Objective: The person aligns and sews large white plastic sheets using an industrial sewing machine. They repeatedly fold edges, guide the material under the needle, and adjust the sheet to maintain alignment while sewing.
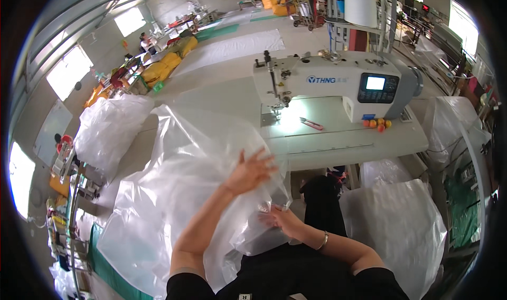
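Observation:
A large sheet of clear plastic film (174, 194) spreads in loose folds over the left part of the table and down toward my lap. My left hand (251, 172) is open above the film, its fingers spread and nothing held in them. Lower and to its right, my right hand (282, 221) grips the film near its right edge; the fingertips show hazily through the plastic. A bracelet (324, 241) circles my right wrist. Beyond both hands stands a white sewing machine (322, 78) with its lamp lit over the needle plate (270, 119).
Small red thread snips (311, 123) and several orange and red balls (381, 124) lie on the machine bed. More plastic film (396, 231) hangs at my right, and a plastic bundle (111, 131) sits at the left. A white thread cone (360, 9) stands behind the machine.

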`<state>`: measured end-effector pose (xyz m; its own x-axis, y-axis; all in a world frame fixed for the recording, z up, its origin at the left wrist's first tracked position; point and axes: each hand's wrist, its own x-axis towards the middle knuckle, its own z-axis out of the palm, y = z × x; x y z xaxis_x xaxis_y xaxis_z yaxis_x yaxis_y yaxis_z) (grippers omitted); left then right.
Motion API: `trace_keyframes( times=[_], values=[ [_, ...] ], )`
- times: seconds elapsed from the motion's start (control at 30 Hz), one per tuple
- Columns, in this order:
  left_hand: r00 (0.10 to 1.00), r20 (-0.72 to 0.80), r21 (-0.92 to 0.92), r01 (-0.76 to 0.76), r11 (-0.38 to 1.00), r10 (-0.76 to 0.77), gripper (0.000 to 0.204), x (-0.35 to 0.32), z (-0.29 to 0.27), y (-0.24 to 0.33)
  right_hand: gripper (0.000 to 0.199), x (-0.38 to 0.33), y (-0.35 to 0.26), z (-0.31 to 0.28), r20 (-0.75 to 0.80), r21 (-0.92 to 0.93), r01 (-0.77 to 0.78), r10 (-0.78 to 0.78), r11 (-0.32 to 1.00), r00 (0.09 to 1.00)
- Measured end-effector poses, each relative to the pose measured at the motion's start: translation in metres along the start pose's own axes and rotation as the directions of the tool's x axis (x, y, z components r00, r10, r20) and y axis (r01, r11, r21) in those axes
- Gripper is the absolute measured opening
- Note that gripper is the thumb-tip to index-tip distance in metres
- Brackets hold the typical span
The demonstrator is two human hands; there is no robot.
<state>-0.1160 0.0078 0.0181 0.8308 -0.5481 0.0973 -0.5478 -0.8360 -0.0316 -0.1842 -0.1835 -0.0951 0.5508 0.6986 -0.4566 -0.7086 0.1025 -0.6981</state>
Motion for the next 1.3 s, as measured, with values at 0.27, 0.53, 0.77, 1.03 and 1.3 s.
trace_keyframes(
  times=[0.27,0.53,0.77,1.03,1.3],
  values=[
    [0.854,-0.036,-0.742,0.325,0.587,-0.519,0.052,0.011,-0.003,-0.003,0.035,-0.018,-0.095,-0.021,-0.061,0.176,0.399,-0.394,0.900,0.917],
    [0.770,-0.246,-0.387,0.478,0.788,-0.588,0.061,0.072,0.021,-0.029,0.027,0.079,-0.172,-0.030,-0.291,-0.722,0.317,-0.685,0.615,0.668],
    [0.788,-0.350,-0.330,0.403,0.854,-0.507,0.011,0.081,-0.027,-0.026,0.026,0.081,-0.181,-0.043,-0.266,-0.306,0.416,-0.496,0.856,0.826],
    [0.854,-0.401,-0.427,0.146,0.893,-0.331,0.014,0.076,-0.056,-0.003,0.033,0.020,-0.196,-0.018,-0.094,-0.253,0.640,-0.677,0.725,0.730],
    [0.819,-0.481,-0.361,0.138,0.922,-0.311,0.011,0.082,-0.057,0.008,0.027,0.012,-0.193,-0.006,-0.091,-0.377,0.704,-0.780,0.602,0.619]
  ],
)
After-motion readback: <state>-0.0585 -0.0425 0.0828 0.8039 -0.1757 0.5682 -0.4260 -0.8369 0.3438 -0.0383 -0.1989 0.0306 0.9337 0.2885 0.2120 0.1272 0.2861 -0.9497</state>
